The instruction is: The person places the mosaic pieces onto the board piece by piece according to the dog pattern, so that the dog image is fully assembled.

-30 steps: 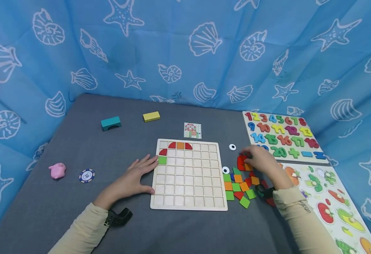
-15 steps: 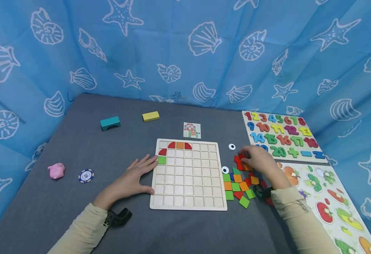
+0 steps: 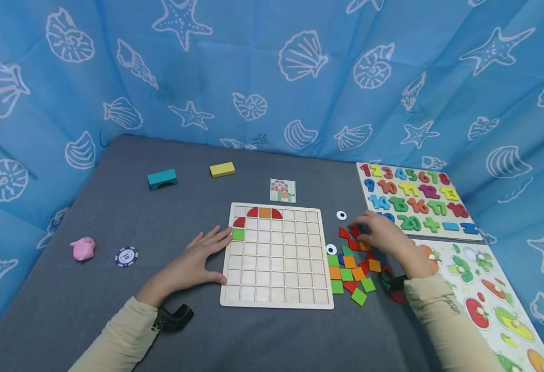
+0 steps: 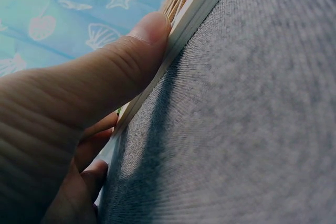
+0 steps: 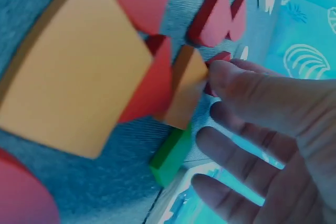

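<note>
My left hand lies along the left edge of a wooden grid board, fingers spread. In the left wrist view its thumb presses the board's side. Red quarter-circle tiles, an orange square and a green square sit in the upper-left cells. My right hand is over the loose tiles right of the board. In the right wrist view its thumb and index finger pinch a small red tile, partly hidden by the thumb. An orange tile lies beside it.
White rings lie near the board. A pattern card is behind it. Number puzzle and vegetable puzzle stand right. Teal block, yellow block, pink pig and poker chip are left.
Red tiles beneath my right fingers have come apart; one now lies further left, toward the board. My right hand has shifted only slightly. The left hand and board stay put.
</note>
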### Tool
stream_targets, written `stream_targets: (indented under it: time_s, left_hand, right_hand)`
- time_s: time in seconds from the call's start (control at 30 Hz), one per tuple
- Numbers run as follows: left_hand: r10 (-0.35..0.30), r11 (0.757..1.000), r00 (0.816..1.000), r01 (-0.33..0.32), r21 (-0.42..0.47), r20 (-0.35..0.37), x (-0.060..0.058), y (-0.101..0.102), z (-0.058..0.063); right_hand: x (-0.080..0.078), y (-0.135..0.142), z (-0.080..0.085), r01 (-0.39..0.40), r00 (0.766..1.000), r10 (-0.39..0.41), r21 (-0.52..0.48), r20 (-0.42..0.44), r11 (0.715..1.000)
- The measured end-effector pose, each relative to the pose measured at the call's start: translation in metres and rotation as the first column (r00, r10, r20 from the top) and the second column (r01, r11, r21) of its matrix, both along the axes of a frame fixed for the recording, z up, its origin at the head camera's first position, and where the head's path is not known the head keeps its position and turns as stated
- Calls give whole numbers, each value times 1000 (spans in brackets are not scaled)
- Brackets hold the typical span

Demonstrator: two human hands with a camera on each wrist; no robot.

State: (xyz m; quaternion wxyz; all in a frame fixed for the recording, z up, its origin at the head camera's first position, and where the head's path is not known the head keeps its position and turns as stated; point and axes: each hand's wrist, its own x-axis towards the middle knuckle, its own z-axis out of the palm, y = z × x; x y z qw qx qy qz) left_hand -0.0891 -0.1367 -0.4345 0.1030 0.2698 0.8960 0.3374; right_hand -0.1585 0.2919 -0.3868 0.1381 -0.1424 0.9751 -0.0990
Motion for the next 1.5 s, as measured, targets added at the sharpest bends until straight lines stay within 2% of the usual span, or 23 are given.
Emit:
stream_targets:
  time_s: [0.13, 0.43, 0.53, 0.6, 0.73, 0.83, 0.93, 1.03, 1.1, 1.27, 1.5]
  left_hand:
    - [4, 1000, 1000, -4, -3, -3, 0, -1, 0]
    - [-5, 1000, 1000, 5, -20, 10, -3, -2, -5]
    - [-8, 1000, 1000, 8, -28, 17, -3, -1, -5]
    - [-8, 999, 1000, 9, -35, 21, -3, 0, -5]
    - [-7, 1000, 1000, 8, -30, 18, -2, 0, -4]
    - [-4, 1000, 1000, 4, -22, 10, -1, -1, -3]
    - [-3, 1000, 1000, 3, -20, 1, -1, -1, -2]
    - [-9, 1000, 1000, 9, -17, -9, -1, -2, -3]
    - [-15, 1000, 1000, 15, -11, -17, -1, -2, -4]
    - [-21, 1000, 999, 21, 13, -29, -1, -2, -6]
    - [-19, 999, 999, 21, 38, -39, -1, -4, -5]
  right_hand:
    - [-2, -1, -1, -9, 1000, 9, 13, -24, 1000]
    - [-3, -6, -4, 36, 998, -33, 52, -50, 998]
    - [-1, -11, -2, 29, 994, -25, 30, -110, 999]
    - [3, -22, 2, -2, 984, 2, 2, -178, 1000]
    - [13, -69, 12, -158, 943, 139, -39, -301, 987]
    - [20, -118, 14, -302, 898, 266, -50, -351, 952]
    - [26, -165, 11, -404, 856, 363, -39, -368, 914]
    - [30, -202, 6, -463, 828, 432, -1, -357, 886]
    - [31, -219, 1, -479, 818, 460, 36, -345, 877]
    - [31, -238, -6, -472, 821, 467, 69, -328, 879]
    - [30, -237, -5, -437, 855, 424, 26, -299, 899]
